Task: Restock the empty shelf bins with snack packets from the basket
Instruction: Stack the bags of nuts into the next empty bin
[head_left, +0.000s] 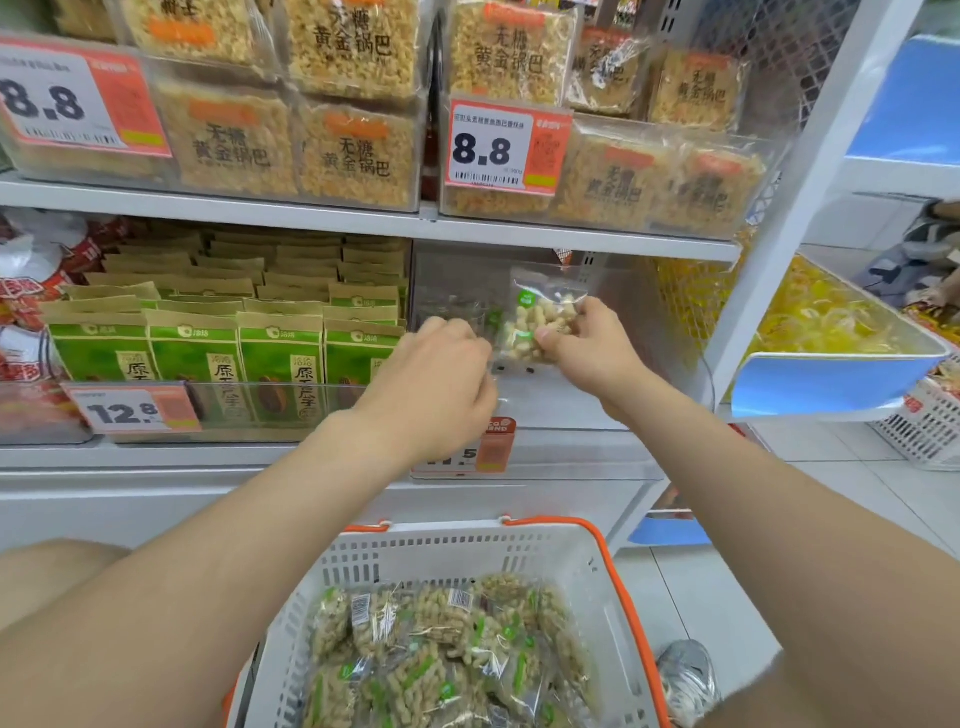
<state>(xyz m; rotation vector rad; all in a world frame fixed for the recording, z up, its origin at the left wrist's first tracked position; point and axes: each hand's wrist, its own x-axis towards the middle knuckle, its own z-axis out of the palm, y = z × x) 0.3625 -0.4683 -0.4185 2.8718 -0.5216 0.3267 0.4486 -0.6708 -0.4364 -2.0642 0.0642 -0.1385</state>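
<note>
Head view, forward-down, close to shelf bin (563, 402)

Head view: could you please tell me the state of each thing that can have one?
Clear shelf bin, nearly empty.
Peanut packet, held upright inside the clear shelf bin.
Right hand, pinching the peanut packet.
Left hand, fingers curled, grip unclear.
Basket, holding many snack packets.
Sunflower seed bin, full.

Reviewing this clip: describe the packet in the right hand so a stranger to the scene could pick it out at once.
Right of the green bags on the middle shelf stands a clear bin. Inside it the right hand pinches a clear packet of pale peanuts with a green logo. It stands upright in the hand; its look-alikes lie heaped in the basket below.
</note>
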